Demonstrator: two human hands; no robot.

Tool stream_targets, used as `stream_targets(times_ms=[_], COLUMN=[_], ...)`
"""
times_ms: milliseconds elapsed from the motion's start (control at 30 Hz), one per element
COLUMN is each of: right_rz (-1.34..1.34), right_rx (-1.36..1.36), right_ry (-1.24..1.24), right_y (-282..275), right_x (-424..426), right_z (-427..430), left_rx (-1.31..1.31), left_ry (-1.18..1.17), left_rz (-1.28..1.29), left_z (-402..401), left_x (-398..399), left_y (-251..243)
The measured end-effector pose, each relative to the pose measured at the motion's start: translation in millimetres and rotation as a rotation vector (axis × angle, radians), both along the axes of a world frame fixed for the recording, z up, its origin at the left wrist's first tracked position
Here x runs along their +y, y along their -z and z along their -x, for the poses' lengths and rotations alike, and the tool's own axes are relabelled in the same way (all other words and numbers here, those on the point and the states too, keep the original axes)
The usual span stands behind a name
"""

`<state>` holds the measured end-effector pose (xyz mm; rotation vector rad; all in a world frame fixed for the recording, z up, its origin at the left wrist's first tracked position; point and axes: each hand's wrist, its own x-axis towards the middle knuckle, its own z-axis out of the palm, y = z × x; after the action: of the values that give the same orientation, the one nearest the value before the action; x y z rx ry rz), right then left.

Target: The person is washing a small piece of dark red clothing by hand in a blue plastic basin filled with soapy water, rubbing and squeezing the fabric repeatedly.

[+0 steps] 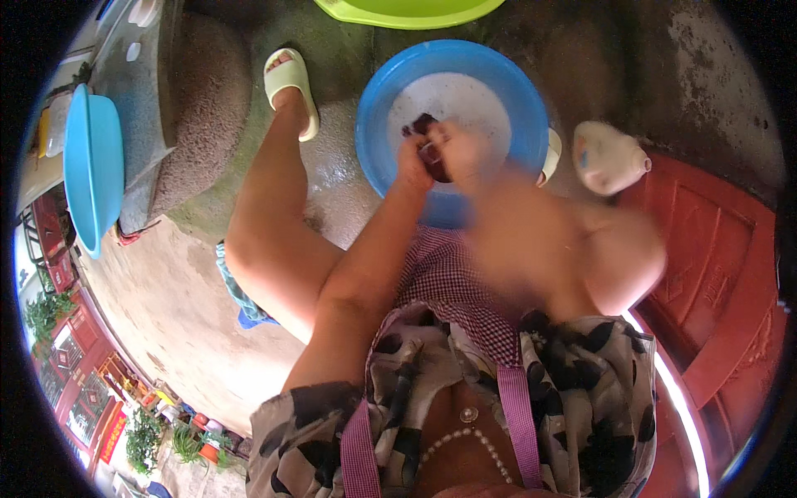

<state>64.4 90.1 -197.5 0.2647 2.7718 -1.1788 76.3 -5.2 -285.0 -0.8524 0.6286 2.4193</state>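
Note:
Over a round blue plastic basin, both of my hands are close together. My left hand grips a dark maroon piece of wet-looking cloth, part of which sticks out beyond the fingers. My right hand is blurred and closes on the same cloth from the other side. Cloudy, whitish soapy water with small bubbles fills the basin's bottom. The basin stands on the floor between my legs, and its near rim is partly behind my forearms and the checked apron.
A lime-green basin lies beyond the blue one. To the right, a whitish plastic jug lies by a red panelled door. At left, a light-blue basin stands on edge against a concrete ledge. The floor is wet.

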Motion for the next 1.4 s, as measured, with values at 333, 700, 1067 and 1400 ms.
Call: stream_targets(times_ms=[333,700,1067,1400], right_rz=[0.236,1.068,0.101,0.061], right_rx=[-0.328,-0.592,-0.262,-0.620], right_ry=[0.155,0.158,0.322,0.026], right_y=[45.9,-16.7,126.5,211.9], right_x=[43.4,86.0,103.9,57.0], right_z=[18.0,29.3,-20.1,-32.9], left_rx=[-0.089,-0.029,-0.117,-0.151], left_ry=[0.072,-0.126,-0.009,0.192], left_rz=[0.033,0.461,0.735,0.523], left_z=[6.1,20.1,12.7,5.4], left_x=[12.4,-18.2,-21.6,-17.7], left_y=[-75.8,-72.6,-59.4,-51.1])
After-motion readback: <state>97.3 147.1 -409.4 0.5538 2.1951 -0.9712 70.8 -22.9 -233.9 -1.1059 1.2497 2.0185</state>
